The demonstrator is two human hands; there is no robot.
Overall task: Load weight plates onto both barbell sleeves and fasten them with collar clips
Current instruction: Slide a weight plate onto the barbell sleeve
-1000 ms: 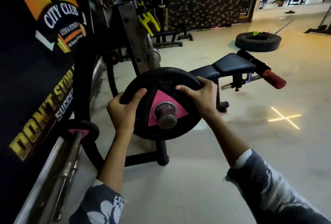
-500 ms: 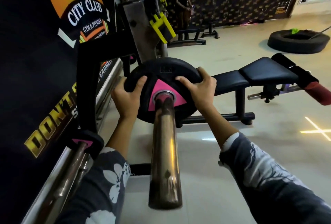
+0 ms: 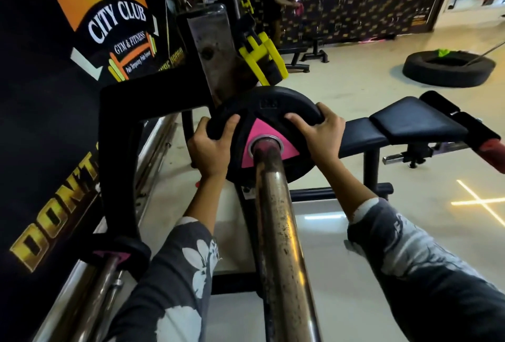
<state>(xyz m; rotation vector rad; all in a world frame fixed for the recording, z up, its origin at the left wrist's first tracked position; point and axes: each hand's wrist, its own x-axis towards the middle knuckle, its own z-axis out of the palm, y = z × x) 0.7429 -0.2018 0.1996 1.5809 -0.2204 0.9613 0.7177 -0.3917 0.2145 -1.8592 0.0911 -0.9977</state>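
Note:
A black weight plate point(image 3: 269, 112) with a pink triangular centre sits on the steel barbell sleeve point(image 3: 278, 232), far along it near the rack upright. My left hand point(image 3: 211, 151) grips the plate's left rim. My right hand point(image 3: 319, 134) grips its upper right rim. The sleeve runs from the plate's hole toward me, its end below the frame. No collar clip shows in view.
A black bench point(image 3: 410, 123) with a red-tipped roller stands right of the plate. A second bar with a small pink-faced plate point(image 3: 120, 253) lies low left by the black wall banner. A tyre point(image 3: 448, 71) lies on the floor far right. A person stands at the back.
Both hands have slid the plate from the sleeve's end far along the sleeve toward the rack. The view has moved closer over the bar.

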